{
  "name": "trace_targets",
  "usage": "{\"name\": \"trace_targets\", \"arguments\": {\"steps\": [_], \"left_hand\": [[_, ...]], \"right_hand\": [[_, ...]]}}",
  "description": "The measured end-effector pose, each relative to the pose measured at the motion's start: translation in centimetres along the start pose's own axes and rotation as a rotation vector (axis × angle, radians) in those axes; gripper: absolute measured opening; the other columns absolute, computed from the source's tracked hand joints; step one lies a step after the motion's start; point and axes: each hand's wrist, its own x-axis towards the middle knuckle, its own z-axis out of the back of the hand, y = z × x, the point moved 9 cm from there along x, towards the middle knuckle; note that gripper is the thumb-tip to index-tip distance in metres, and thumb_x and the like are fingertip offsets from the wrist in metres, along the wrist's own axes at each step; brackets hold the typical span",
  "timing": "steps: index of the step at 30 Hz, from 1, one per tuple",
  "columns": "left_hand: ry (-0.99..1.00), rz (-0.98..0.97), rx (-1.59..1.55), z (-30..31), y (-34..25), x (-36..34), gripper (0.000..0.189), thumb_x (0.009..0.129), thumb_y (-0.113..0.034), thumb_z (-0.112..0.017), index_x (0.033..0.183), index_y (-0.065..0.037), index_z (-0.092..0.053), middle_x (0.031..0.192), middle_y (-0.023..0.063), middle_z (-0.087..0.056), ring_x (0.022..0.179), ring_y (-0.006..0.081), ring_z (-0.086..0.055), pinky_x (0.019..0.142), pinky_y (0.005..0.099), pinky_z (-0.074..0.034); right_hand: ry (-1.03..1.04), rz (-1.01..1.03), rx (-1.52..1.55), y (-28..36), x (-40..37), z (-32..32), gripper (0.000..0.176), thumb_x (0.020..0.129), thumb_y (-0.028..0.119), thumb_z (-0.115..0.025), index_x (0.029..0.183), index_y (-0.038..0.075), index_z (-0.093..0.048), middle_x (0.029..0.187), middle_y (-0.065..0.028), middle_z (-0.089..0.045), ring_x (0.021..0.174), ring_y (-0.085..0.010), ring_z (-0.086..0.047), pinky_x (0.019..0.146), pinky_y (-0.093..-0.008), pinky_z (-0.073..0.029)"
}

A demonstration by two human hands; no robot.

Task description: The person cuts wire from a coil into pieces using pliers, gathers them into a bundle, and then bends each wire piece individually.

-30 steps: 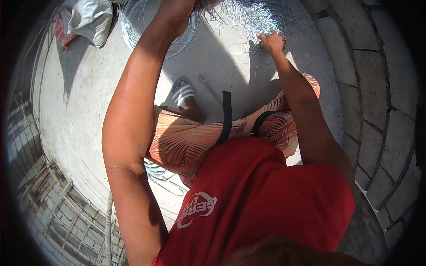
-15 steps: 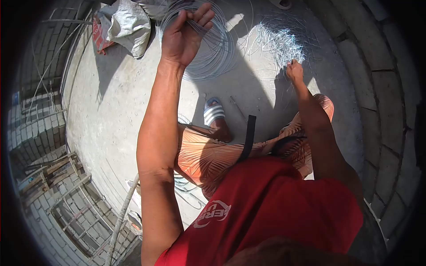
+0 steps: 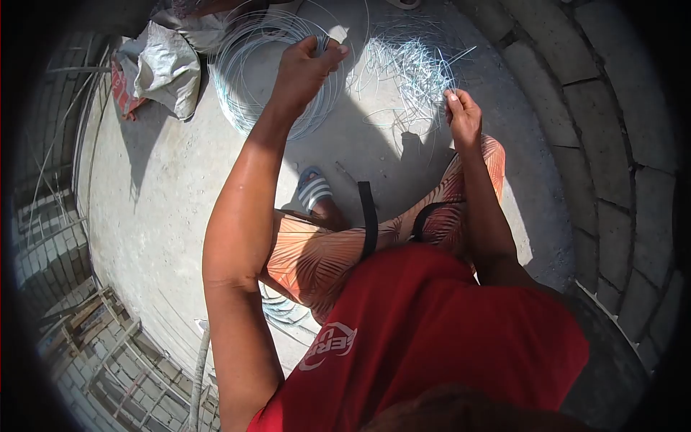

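My left hand point(image 3: 306, 72) is closed above the right side of a large coil of thin wire point(image 3: 241, 90), its thumb and fingers pinched together; what lies between them is too small to make out. My right hand point(image 3: 463, 115) is closed too, thumb against fingers, at the right edge of a tangled pile of short wire pieces point(image 3: 417, 68). Thin strands show near its fingertips, and one piece sticks up just above them.
White and red sacks point(image 3: 169, 68) lie at the upper left. A sandalled foot point(image 3: 314, 191) rests on the concrete floor point(image 3: 158, 201) below the coil. Block walls point(image 3: 601, 115) curve along the right. A grey rod and more coiled wire point(image 3: 284, 309) are at the lower left.
My left hand has gone from an open palm with curled fingers to a pinch. My right hand has turned, its fingertips now pointing up. The view has shifted, so the floor items sit further left.
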Motion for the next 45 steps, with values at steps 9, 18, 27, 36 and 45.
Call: {"name": "trace_targets", "arguments": {"steps": [9, 18, 27, 36, 45], "left_hand": [[0.082, -0.144, 0.242, -6.1, -1.1, -0.3, 0.065, 0.077, -0.048, -0.085, 0.115, 0.001, -0.066, 0.099, 0.0123, -0.069, 0.086, 0.0193, -0.066, 0.080, 0.0362, -0.052], [0.356, -0.091, 0.238, -8.9, -0.5, -2.3, 0.032, 0.108, -0.026, -0.049, 0.099, 0.003, -0.058, 0.094, 0.0158, -0.068, 0.092, 0.0213, -0.066, 0.085, 0.0387, -0.051], [0.270, -0.233, 0.398, -8.5, -3.3, -3.8, 0.034, 0.109, -0.028, -0.043, 0.098, 0.003, -0.052, 0.094, 0.0230, -0.068, 0.095, 0.0396, -0.068, 0.085, 0.0468, -0.050], [0.063, 0.036, 0.138, -2.0, -3.0, -2.3, 0.024, 0.104, -0.023, -0.058, 0.092, -0.002, -0.058, 0.078, 0.0057, -0.065, 0.072, 0.0115, -0.060, 0.073, 0.0305, -0.050], [-0.043, 0.269, -0.559, -1.5, 1.5, -2.3, 0.024, 0.100, -0.025, -0.066, 0.092, -0.003, -0.062, 0.079, 0.0068, -0.067, 0.059, 0.0109, -0.057, 0.056, 0.0270, -0.050]], "right_hand": [[0.227, 0.130, -0.036, 7.5, -4.6, -7.1, 0.028, 0.105, 0.028, -0.059, 0.107, 0.002, -0.071, 0.073, 0.0006, -0.060, 0.065, -0.0056, -0.050, 0.060, -0.0255, -0.042], [0.338, 0.110, 0.204, 8.1, -5.5, -9.9, 0.031, 0.106, 0.028, -0.057, 0.119, 0.001, -0.065, 0.087, 0.0002, -0.063, 0.079, -0.0077, -0.055, 0.072, -0.0259, -0.044], [0.054, 0.089, 0.438, 9.9, -3.5, -8.8, 0.027, 0.110, 0.025, -0.048, 0.100, 0.004, -0.061, 0.090, -0.0047, -0.068, 0.083, -0.0104, -0.059, 0.075, -0.0273, -0.045], [0.054, 0.226, 0.120, 7.6, -2.6, -4.7, 0.029, 0.109, 0.023, -0.050, 0.093, 0.001, -0.062, 0.076, -0.0024, -0.060, 0.070, -0.0099, -0.054, 0.068, -0.0268, -0.045], [0.046, 0.247, -0.277, 9.2, -4.8, -6.6, 0.034, 0.106, 0.028, -0.055, 0.116, 0.001, -0.072, 0.080, -0.0084, -0.069, 0.073, -0.0146, -0.062, 0.071, -0.0321, -0.049]]}}
